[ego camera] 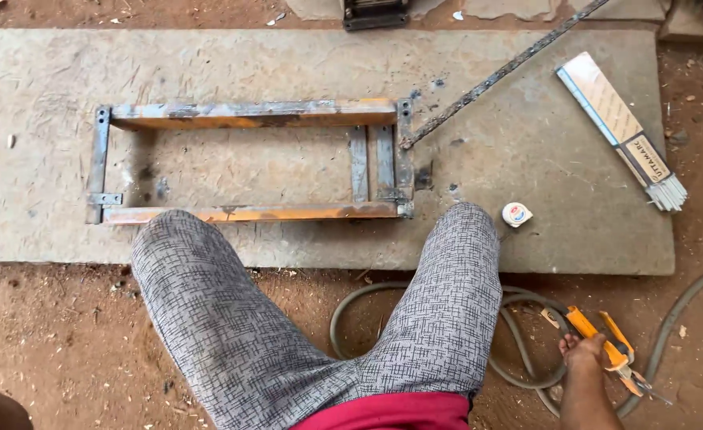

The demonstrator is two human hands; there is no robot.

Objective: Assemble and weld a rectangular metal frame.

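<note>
Ground: bare reddish dirt with a flat grey stone slab [527, 151] laid across it.
Right hand: the right hand [582, 350] is low at the right, fingers closed on the orange-handled electrode holder [606, 342], which lies on the dirt just beside the hose.
Left hand: only a sliver of arm shows at the bottom-left corner; the fingers are out of view.
Hose: a grey hose [519, 366] loops on the dirt beside the right knee, under the holder.
Frame: a rusty rectangular metal frame [248, 159] lies flat on the slab, just ahead of the knees.
Bar: a long dark metal bar [495, 76] runs diagonally from the frame's far right corner.
Other: a box of welding rods [618, 127] at the slab's right edge; a small round white object [516, 213], possibly a tape measure, near the right knee.
</note>
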